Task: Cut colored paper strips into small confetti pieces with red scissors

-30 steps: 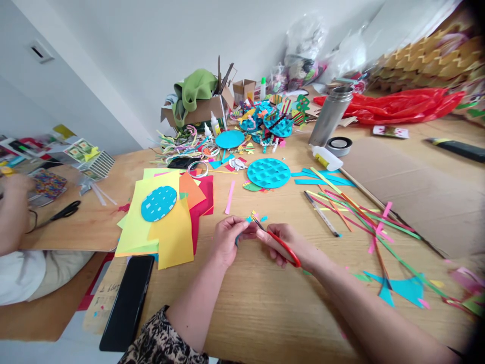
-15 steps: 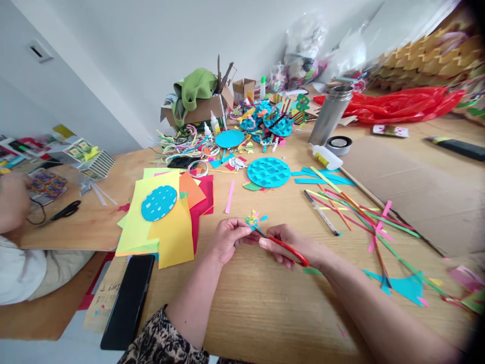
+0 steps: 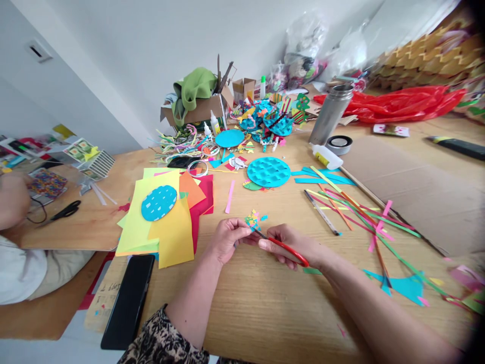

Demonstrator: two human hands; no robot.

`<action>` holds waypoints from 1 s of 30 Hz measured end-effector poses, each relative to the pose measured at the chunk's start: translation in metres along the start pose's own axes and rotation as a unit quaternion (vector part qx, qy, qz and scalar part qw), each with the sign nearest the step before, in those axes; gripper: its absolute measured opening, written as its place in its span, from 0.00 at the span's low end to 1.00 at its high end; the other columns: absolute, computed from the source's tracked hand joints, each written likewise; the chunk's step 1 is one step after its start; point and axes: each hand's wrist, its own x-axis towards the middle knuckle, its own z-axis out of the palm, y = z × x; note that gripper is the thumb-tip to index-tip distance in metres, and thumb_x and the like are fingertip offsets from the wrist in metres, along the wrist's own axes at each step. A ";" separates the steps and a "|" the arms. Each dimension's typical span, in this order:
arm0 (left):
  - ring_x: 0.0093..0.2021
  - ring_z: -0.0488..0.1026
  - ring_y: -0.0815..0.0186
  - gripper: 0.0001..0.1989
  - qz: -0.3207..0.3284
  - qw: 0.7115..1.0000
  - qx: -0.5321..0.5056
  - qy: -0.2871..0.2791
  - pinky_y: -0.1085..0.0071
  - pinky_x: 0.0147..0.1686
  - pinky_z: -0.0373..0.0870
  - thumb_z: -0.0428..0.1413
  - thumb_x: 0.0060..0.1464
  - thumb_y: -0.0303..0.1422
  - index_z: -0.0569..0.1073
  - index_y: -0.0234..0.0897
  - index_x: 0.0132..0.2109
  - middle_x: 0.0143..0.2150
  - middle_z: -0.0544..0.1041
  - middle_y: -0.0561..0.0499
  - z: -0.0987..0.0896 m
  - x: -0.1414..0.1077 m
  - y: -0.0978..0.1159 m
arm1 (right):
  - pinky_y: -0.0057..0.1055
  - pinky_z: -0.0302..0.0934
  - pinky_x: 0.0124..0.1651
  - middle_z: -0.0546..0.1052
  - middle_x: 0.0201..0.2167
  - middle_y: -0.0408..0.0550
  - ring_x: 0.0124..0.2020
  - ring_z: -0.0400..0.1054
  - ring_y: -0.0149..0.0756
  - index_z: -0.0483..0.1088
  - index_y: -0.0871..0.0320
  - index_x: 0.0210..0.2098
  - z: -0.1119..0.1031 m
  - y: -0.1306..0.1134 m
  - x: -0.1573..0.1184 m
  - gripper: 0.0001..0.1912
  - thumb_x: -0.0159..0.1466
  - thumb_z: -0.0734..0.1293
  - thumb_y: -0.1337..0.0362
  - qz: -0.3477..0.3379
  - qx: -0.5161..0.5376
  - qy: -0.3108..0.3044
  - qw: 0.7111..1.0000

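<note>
In the middle of the table my right hand (image 3: 286, 245) is wrapped round red-handled scissors (image 3: 285, 246), their blades pointing left at the fingertips of my left hand (image 3: 230, 237). Those left fingers are pinched together; whatever lies between them is too small or hidden to make out. Just beyond the fingertips is a little heap of yellow, green and blue paper snippets (image 3: 252, 219). A narrow pink paper strip (image 3: 230, 196) lies farther back, and a blue woven-looking disc (image 3: 269, 172) rests beyond the hands, partly over a green paper fish (image 3: 253, 187).
To the left, a blue dotted oval (image 3: 159, 203) lies on coloured paper sheets (image 3: 172, 242), with a black phone (image 3: 129, 302) nearer me. Paper strips (image 3: 352, 207), a pen (image 3: 321, 212) and cardboard (image 3: 420, 187) are on the right. A steel flask (image 3: 331, 115) stands behind. A co-worker's arm (image 3: 13, 199) shows far left.
</note>
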 end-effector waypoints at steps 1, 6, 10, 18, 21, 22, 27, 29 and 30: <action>0.25 0.75 0.62 0.09 -0.001 1.000 0.000 0.000 0.69 0.28 0.69 0.63 0.36 0.30 0.71 0.32 0.24 0.24 0.78 0.47 0.000 0.000 0.000 | 0.18 0.52 0.10 0.64 0.13 0.36 0.11 0.59 0.23 0.58 0.58 0.25 0.000 0.000 0.000 0.23 0.53 0.66 0.45 0.002 0.000 0.001 1.000; 0.25 0.75 0.62 0.09 -0.004 1.000 0.003 -0.001 0.68 0.29 0.70 0.63 0.35 0.30 0.71 0.32 0.23 0.23 0.78 0.47 0.000 0.000 0.001 | 0.18 0.51 0.10 0.64 0.13 0.36 0.11 0.58 0.22 0.58 0.58 0.25 -0.001 -0.001 -0.002 0.23 0.53 0.66 0.44 0.004 -0.009 -0.001 1.000; 0.25 0.75 0.63 0.08 -0.008 1.000 0.008 -0.007 0.68 0.29 0.70 0.62 0.36 0.30 0.71 0.32 0.24 0.24 0.78 0.47 -0.002 0.001 0.000 | 0.17 0.51 0.10 0.64 0.12 0.36 0.10 0.57 0.22 0.58 0.58 0.25 -0.001 -0.002 -0.002 0.23 0.54 0.66 0.44 -0.003 -0.015 -0.005 1.000; 0.25 0.75 0.63 0.08 -0.017 1.000 0.015 -0.017 0.68 0.30 0.71 0.61 0.38 0.31 0.71 0.31 0.26 0.25 0.78 0.46 -0.005 0.002 -0.003 | 0.16 0.50 0.09 0.63 0.11 0.35 0.09 0.56 0.21 0.57 0.58 0.25 -0.001 -0.005 -0.003 0.24 0.53 0.66 0.43 0.012 -0.017 0.000 1.000; 0.25 0.75 0.63 0.08 -0.014 1.000 0.017 -0.016 0.67 0.30 0.71 0.61 0.39 0.31 0.72 0.31 0.26 0.25 0.78 0.46 -0.006 0.002 -0.003 | 0.17 0.50 0.09 0.63 0.11 0.35 0.09 0.56 0.22 0.57 0.58 0.25 -0.001 -0.006 -0.004 0.24 0.52 0.66 0.43 0.015 -0.021 0.004 1.000; 0.25 0.75 0.63 0.08 -0.012 1.000 0.021 -0.013 0.67 0.30 0.71 0.61 0.39 0.32 0.72 0.31 0.26 0.25 0.78 0.46 -0.007 0.002 -0.003 | 0.17 0.50 0.09 0.63 0.11 0.35 0.09 0.56 0.22 0.57 0.57 0.25 -0.001 -0.006 -0.004 0.25 0.52 0.66 0.43 0.016 -0.022 0.006 1.000; 0.24 0.74 0.64 0.08 0.001 0.999 0.044 0.001 0.69 0.27 0.69 0.61 0.40 0.33 0.73 0.31 0.26 0.26 0.78 0.45 -0.008 0.002 -0.001 | 0.17 0.49 0.08 0.63 0.12 0.35 0.09 0.56 0.22 0.57 0.57 0.24 -0.002 -0.005 -0.002 0.25 0.51 0.66 0.41 0.017 -0.023 0.014 0.999; 0.23 0.73 0.65 0.09 0.005 0.999 0.051 0.002 0.70 0.26 0.68 0.61 0.39 0.33 0.73 0.31 0.26 0.26 0.79 0.45 -0.008 0.001 0.000 | 0.18 0.49 0.08 0.63 0.11 0.35 0.09 0.56 0.22 0.57 0.57 0.24 -0.002 -0.005 -0.002 0.26 0.51 0.66 0.41 0.018 -0.021 0.017 0.999; 0.23 0.73 0.65 0.09 0.006 0.998 0.055 0.003 0.71 0.26 0.68 0.61 0.39 0.33 0.73 0.31 0.26 0.26 0.79 0.45 -0.008 0.001 0.001 | 0.18 0.49 0.08 0.63 0.11 0.35 0.09 0.56 0.22 0.57 0.57 0.24 -0.002 -0.005 -0.002 0.26 0.51 0.66 0.41 0.021 -0.020 0.018 0.999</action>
